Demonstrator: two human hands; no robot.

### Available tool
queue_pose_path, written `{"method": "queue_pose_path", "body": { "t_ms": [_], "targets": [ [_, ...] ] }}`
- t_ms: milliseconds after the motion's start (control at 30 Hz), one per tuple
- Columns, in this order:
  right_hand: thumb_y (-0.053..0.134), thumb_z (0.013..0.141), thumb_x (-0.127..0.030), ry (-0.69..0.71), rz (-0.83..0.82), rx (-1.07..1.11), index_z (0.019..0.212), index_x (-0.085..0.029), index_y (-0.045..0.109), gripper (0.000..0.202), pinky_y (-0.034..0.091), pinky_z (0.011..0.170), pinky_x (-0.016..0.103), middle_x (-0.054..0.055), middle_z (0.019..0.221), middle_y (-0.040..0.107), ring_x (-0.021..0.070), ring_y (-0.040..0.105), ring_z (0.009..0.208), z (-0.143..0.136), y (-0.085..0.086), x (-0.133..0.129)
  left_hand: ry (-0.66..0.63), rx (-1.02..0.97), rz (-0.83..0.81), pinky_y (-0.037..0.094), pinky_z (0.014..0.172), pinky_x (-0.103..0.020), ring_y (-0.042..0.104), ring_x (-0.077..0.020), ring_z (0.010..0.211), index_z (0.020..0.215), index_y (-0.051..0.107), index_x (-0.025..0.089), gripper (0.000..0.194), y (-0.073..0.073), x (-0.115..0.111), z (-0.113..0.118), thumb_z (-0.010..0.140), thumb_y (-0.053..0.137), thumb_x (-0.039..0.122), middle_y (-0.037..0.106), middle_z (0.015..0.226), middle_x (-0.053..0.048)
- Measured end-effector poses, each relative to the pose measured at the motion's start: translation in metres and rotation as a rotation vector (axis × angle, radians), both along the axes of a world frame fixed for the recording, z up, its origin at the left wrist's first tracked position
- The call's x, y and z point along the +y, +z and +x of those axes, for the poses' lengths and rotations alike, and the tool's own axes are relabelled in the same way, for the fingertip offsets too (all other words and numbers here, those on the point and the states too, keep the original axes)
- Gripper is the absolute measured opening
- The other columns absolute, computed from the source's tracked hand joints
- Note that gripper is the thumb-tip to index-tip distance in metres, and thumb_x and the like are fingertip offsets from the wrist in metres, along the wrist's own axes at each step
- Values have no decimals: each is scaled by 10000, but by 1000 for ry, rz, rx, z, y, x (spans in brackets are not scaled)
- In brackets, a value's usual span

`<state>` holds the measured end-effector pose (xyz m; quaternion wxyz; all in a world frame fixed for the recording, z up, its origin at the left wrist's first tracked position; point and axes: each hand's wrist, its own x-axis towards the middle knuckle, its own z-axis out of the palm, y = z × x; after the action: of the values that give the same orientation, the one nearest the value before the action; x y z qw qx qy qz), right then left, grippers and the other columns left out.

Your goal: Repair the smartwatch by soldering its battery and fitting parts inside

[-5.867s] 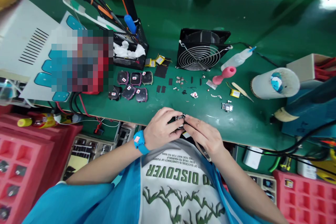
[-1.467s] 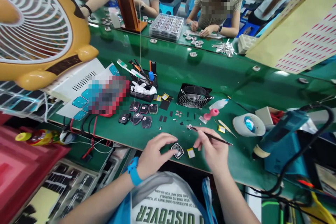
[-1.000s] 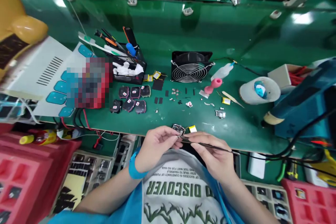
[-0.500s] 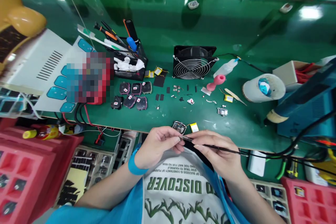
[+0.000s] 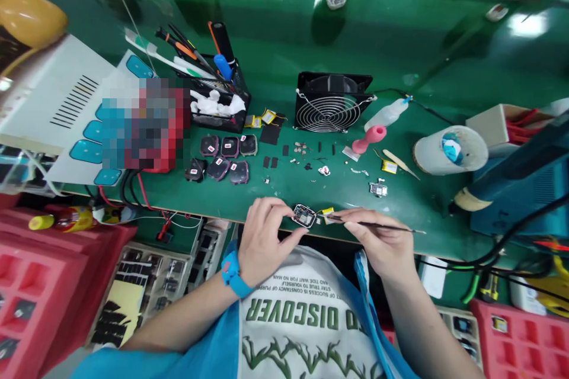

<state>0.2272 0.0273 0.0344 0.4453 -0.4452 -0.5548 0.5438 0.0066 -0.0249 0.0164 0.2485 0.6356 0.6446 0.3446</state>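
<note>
A small open watch-like case [image 5: 304, 215] with circuitry inside lies at the bench's front edge. My left hand [image 5: 269, 240] rests beside it, thumb and index finger at its left and lower rim. A yellow battery [image 5: 328, 215] sits just right of the case, joined to it by thin wires. My right hand [image 5: 377, 240] is closed on dark, thin tweezers [image 5: 368, 224], whose tips point left over the battery. Whether the tips touch anything is too small to tell.
Several dark watch cases [image 5: 230, 147] lie left of a black fan [image 5: 331, 103]. Small parts are scattered before it. A pink bottle [image 5: 370, 139], white cup [image 5: 448, 148] and blue machine [image 5: 520, 189] stand right. A pen holder [image 5: 222, 112] is at back left.
My left hand has moved left and forward onto the case rim. My right hand has moved slightly right and forward, and the tweezer tips are now over the battery.
</note>
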Motion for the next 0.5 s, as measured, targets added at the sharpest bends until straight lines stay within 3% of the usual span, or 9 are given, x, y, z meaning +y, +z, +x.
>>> {"method": "queue_pose_path", "body": {
  "t_ms": [100,233,367,500],
  "targets": [
    [802,877,-256,4,13,-22,867,-280,849,53,696,847,375,35,909,852,233,828,873,0,-7,5,-1,237,94,516,857,-445,619,-285,998,1004,622,227,315,-10,0,13,897,778,478,661,1076,-86],
    [793,893,-248,64,40,-29,887,-283,846,64,632,1043,429,15,937,855,221,828,920,-2,-12,10,-47,278,112,492,910,-445,612,-288,1047,1047,632,200,202,-14,3,21,929,724,337,667,1128,-100],
    [759,927,-238,110,22,-36,913,-263,834,81,671,906,368,37,970,852,216,822,935,-1,-12,12,-196,233,203,521,949,-412,646,-262,1097,1116,653,181,153,-13,5,11,966,649,213,722,1205,-103],
    [728,947,-224,148,73,-138,921,-241,826,102,673,809,334,62,981,849,216,821,909,-2,-10,13,-333,250,265,558,998,-417,670,-262,1127,1147,686,181,167,-15,7,-5,991,648,229,751,1283,-97]
  ]
}}
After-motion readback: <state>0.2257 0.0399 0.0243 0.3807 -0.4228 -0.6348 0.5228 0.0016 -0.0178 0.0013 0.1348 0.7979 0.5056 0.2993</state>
